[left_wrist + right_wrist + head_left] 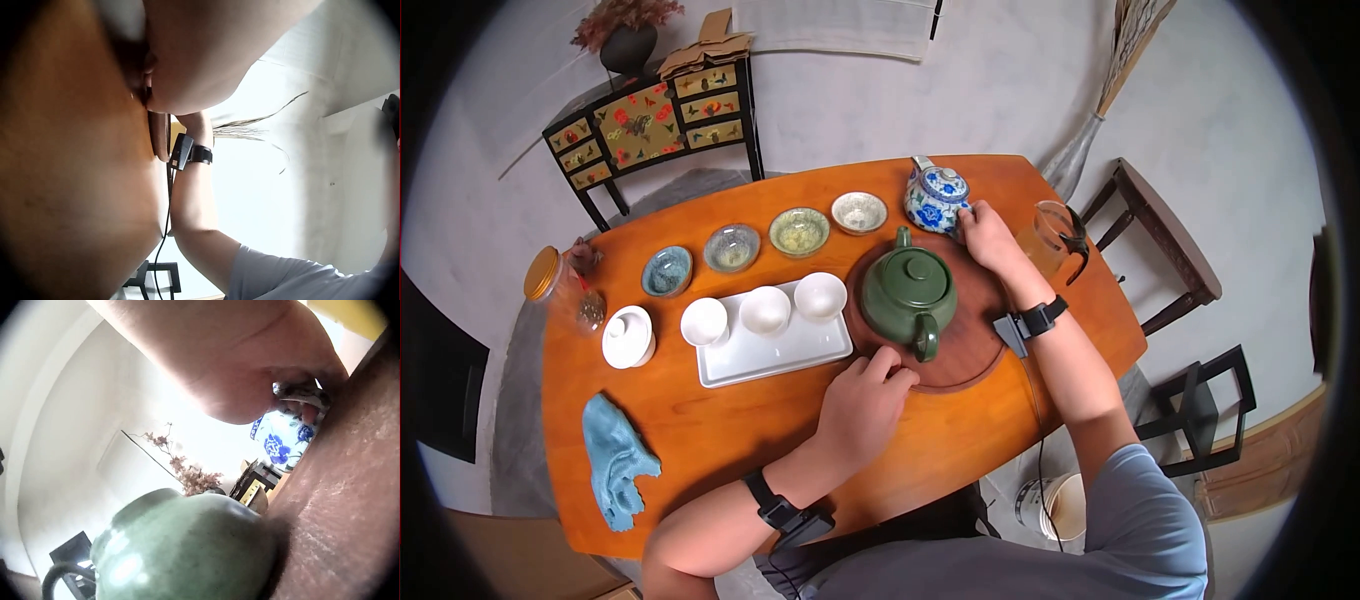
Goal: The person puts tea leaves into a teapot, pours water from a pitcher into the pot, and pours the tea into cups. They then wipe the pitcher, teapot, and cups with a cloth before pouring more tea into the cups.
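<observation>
Head view: left hand [862, 408] at near-left edge of round board [972, 345], fingers curled, can't tell if gripping; green teapot [908, 295] on board; blue-and-white teapot [933, 208] by table [1000, 185] far edge, right hand [994, 245] pinching its handle [303, 393].

- Blue-and-white teapot [935, 212], at the fingers of the right hand [992, 242]: smooth, glossy glazed ceramic.
- Green teapot [892, 308], just beyond the fingers of the left hand [860, 402]: smooth ceramic, shiny where light catches it.
- Round board [972, 345], at the left fingers: brown wood, slightly rough, dull sheen.
- Table [730, 430], below both hands' fingers: smooth, polished-looking orange wood.
- Tray [790, 364], left of the left fingers: glossy, white, ceramic-looking.
- Cloth [612, 460], farther left: matt, rumpled fabric.
</observation>
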### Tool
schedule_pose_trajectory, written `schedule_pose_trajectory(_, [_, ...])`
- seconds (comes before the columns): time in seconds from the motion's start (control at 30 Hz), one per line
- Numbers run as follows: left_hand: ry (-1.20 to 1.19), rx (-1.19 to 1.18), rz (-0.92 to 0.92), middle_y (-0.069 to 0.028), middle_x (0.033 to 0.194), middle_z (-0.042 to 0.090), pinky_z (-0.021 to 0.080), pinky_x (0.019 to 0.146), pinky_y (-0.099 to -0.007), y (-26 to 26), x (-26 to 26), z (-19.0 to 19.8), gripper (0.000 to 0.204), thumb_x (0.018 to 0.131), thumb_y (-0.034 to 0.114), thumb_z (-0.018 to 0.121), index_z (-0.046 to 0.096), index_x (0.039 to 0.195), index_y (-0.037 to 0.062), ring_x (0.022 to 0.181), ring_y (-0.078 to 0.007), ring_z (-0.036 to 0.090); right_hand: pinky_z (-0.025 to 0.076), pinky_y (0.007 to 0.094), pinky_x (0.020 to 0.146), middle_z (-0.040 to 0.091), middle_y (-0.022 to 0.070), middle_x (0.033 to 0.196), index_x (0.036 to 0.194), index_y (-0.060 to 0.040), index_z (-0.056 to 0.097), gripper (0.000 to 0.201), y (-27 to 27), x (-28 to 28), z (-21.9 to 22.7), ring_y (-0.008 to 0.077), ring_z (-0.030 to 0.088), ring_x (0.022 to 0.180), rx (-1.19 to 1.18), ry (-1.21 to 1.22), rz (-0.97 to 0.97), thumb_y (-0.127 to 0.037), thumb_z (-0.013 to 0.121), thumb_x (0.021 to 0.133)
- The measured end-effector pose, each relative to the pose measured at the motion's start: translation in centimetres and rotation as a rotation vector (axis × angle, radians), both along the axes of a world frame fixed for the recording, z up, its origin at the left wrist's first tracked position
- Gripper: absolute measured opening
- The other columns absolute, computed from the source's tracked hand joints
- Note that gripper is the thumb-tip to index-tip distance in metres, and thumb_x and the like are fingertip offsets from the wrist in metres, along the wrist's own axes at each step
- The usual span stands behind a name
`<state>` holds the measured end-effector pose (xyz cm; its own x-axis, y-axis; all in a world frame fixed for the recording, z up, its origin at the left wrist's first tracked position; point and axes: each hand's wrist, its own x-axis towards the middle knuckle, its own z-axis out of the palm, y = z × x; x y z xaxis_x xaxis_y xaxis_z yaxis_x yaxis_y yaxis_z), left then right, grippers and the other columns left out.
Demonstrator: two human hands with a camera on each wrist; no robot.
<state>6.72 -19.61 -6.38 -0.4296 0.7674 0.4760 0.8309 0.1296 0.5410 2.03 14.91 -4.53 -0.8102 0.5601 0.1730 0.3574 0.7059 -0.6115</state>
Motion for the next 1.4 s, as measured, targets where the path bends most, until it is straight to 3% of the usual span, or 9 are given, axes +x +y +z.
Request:
schedule_pose_trajectory(0.07, [0.015, 0.006, 0.018, -0.0099, 0.102, 0.059, 0.054, 0.074, -0.0438, 0.0, 0.1, -0.2, 0.020, 0.082, 0.003, 0.075, 0.071, 0.101, 0.0053, 0.087, -0.0323, 0.064, 0.051, 0.0556, 0.092, 0.068, 0.0357, 0.105, 0.111, 0.0074, 0.056, 0.033, -1.4, 0.6, 1.2, 0.0512, 0.066, 0.103, 0.178, 0.002, -0.044, -0.025, 0.050, 0.107])
schedule_pose_trajectory(0.4, [0.017, 0.028, 0.043, -0.0096, 0.100, 0.060, 0.054, 0.074, -0.0430, -0.1, 0.2, -0.3, 0.017, 0.082, 0.002, 0.075, 0.072, 0.099, 0.0048, 0.087, -0.0319, 0.064, 0.053, 0.0563, 0.091, 0.065, 0.0359, 0.109, 0.110, 0.0072, 0.052, 0.021, -0.3, 1.2, 1.1, 0.0519, 0.066, 0.103, 0.383, -0.019, 0.018, -0.012, 0.049, 0.102])
schedule_pose_trajectory(0.6, [-0.018, 0.033, 0.022, -0.0096, 0.099, 0.059, 0.054, 0.073, -0.0436, -0.5, 0.3, -0.3, 0.016, 0.083, 0.001, 0.074, 0.072, 0.099, 0.0041, 0.085, -0.0319, 0.064, 0.052, 0.0536, 0.098, 0.057, 0.0331, 0.132, 0.138, 0.0059, 0.049, 0.045, -7.1, 5.4, 5.6, 0.0507, 0.063, 0.113, 0.438, -0.032, -0.007, -0.023, 0.055, 0.103])
schedule_pose_trajectory(0.7, [-0.027, 0.034, 0.022, -0.0094, 0.099, 0.059, 0.054, 0.073, -0.0436, -0.7, 0.4, -0.4, 0.016, 0.083, 0.001, 0.074, 0.072, 0.098, 0.0042, 0.086, -0.0317, 0.063, 0.046, 0.0482, 0.111, 0.052, 0.0300, 0.143, 0.155, 0.0017, 0.036, 0.077, -10.3, 8.2, 6.5, 0.0466, 0.053, 0.134, 0.224, 0.158, 0.294, -0.039, 0.068, 0.098])
schedule_pose_trajectory(0.77, [-0.035, 0.039, 0.021, -0.0094, 0.099, 0.058, 0.054, 0.073, -0.0434, -0.7, 0.4, -0.3, 0.016, 0.082, 0.001, 0.074, 0.072, 0.098, 0.0041, 0.086, -0.0313, 0.063, 0.044, 0.0480, 0.114, 0.047, 0.0278, 0.148, 0.156, -0.0009, 0.035, 0.085, -12.3, 9.6, 5.7, 0.0450, 0.050, 0.138, 0.004, 0.169, 0.432, -0.038, 0.077, 0.092])
schedule_pose_trajectory(0.9, [-0.059, 0.058, 0.008, -0.0096, 0.101, 0.058, 0.055, 0.075, -0.0426, -0.7, 0.4, -0.3, 0.017, 0.081, 0.001, 0.074, 0.072, 0.097, 0.0036, 0.088, -0.0303, 0.064, 0.045, 0.0475, 0.114, 0.039, 0.0260, 0.154, 0.157, -0.0043, 0.032, 0.093, -14.4, 10.1, 4.8, 0.0454, 0.046, 0.140, 0.189, 0.102, 0.506, -0.027, 0.082, 0.083])
schedule_pose_trajectory(1.03, [-0.100, 0.070, 0.002, -0.0099, 0.101, 0.058, 0.056, 0.076, -0.0417, -0.7, 0.6, -0.1, 0.017, 0.081, 0.001, 0.075, 0.073, 0.097, 0.0029, 0.090, -0.0297, 0.064, 0.046, 0.0461, 0.113, 0.042, 0.0254, 0.151, 0.150, -0.0029, 0.042, 0.079, -13.7, 9.9, 5.8, 0.0443, 0.050, 0.136, 0.166, 0.142, 0.491, -0.017, 0.076, 0.079])
schedule_pose_trajectory(1.13, [-0.115, 0.111, -0.008, -0.0103, 0.101, 0.058, 0.056, 0.077, -0.0410, -0.8, 0.5, -0.3, 0.017, 0.081, 0.001, 0.075, 0.073, 0.098, 0.0024, 0.092, -0.0301, 0.065, 0.048, 0.0431, 0.110, 0.057, 0.0199, 0.139, 0.141, 0.0003, 0.055, 0.067, -13.1, 10.1, 6.6, 0.0375, 0.056, 0.131, 0.054, 0.084, 0.551, -0.016, 0.077, 0.079])
schedule_pose_trajectory(1.4, [-0.141, 0.149, -0.026, -0.0116, 0.103, 0.058, 0.055, 0.077, -0.0411, -0.8, 0.5, -0.6, 0.016, 0.083, 0.000, 0.076, 0.073, 0.098, 0.0015, 0.091, -0.0307, 0.065, 0.048, 0.0379, 0.113, 0.059, 0.0133, 0.139, 0.139, -0.0006, 0.059, 0.068, -11.0, 9.6, 9.1, 0.0268, 0.060, 0.128, -0.059, -0.072, 0.726, 0.005, 0.073, 0.073])
